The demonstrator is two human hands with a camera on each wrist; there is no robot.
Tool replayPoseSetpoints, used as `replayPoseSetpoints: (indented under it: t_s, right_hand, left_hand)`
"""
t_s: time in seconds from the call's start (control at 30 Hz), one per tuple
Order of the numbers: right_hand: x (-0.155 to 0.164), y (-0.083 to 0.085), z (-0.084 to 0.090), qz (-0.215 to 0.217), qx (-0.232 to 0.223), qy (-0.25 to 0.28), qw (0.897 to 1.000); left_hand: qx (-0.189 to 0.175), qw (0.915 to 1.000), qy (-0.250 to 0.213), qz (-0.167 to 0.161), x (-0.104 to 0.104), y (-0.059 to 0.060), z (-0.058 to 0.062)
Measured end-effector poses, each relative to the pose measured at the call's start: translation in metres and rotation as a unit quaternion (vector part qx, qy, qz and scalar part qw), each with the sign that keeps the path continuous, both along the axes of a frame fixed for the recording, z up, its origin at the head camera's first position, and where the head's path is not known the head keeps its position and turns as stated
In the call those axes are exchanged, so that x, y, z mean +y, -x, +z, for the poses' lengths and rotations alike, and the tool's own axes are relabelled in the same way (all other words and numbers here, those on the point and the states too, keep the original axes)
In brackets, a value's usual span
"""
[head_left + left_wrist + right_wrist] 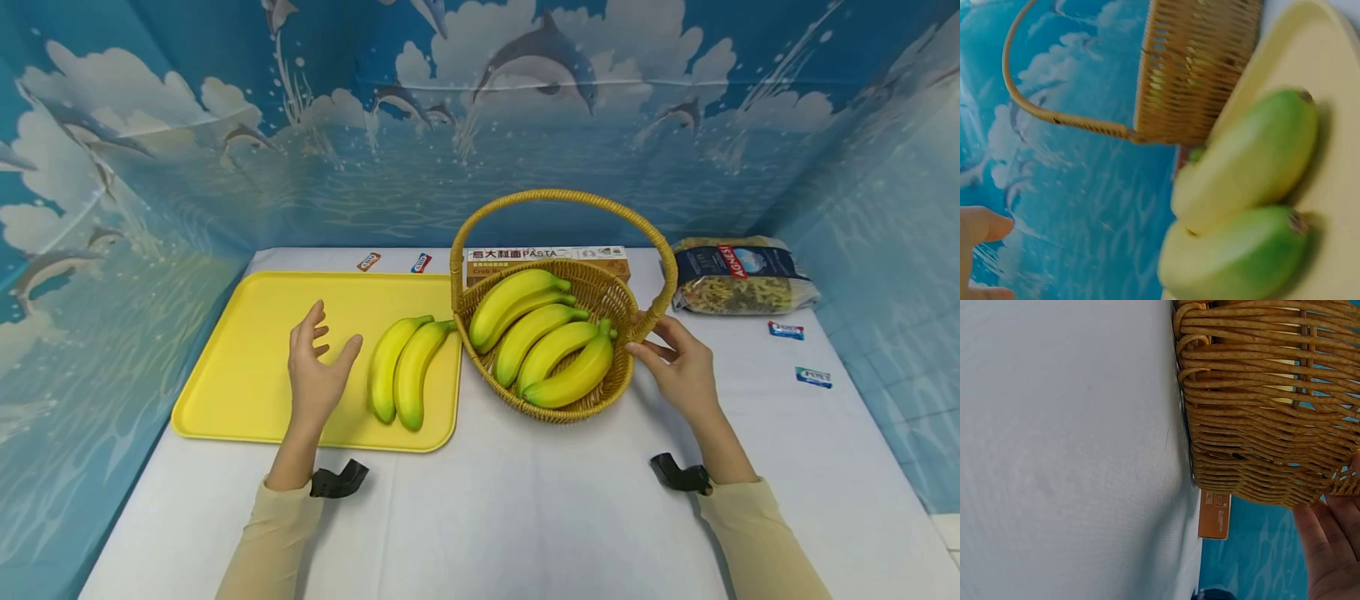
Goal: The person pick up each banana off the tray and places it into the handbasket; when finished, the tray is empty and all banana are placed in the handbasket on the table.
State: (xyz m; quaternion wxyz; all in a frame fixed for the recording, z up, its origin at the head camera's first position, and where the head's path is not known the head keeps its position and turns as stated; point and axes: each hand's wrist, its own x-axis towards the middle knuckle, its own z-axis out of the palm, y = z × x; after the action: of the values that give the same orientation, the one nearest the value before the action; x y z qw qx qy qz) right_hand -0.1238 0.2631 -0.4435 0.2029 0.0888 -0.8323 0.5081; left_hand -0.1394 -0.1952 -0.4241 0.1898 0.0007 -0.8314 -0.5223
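Observation:
Over the yellow tray, my left hand is held with fingers spread and nothing between them. To its right, two bananas lie side by side on the tray; they fill much of the left wrist view, one banana above the other. A wicker basket with a tall hoop handle stands beside the tray and holds several bananas. My right hand grips the basket's right rim at the handle's base. In the right wrist view its fingers lie against the woven wall.
Behind the basket is a pasta box, partly hidden. A bag of pasta lies at the back right. Small wrapped bars lie behind the tray, such as a brown bar, and at the right, such as a green bar. A dolphin-print curtain encloses the table.

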Motion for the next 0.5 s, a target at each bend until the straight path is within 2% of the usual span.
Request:
replayPoseSetpoints:
  t_s: [0.3,0.5]
  right_hand:
    - [-0.001,-0.002,0.000,-0.002,-0.010,0.001,1.000]
    - [-0.001,-0.001,0.001,-0.004,-0.003,-0.001,1.000]
  left_hand:
    - [-0.051,0.9986,0.006,-0.015,0.003,0.006,-0.021]
    - [-0.112,0.9926,0.022,-0.039,0.008,0.011,-0.037]
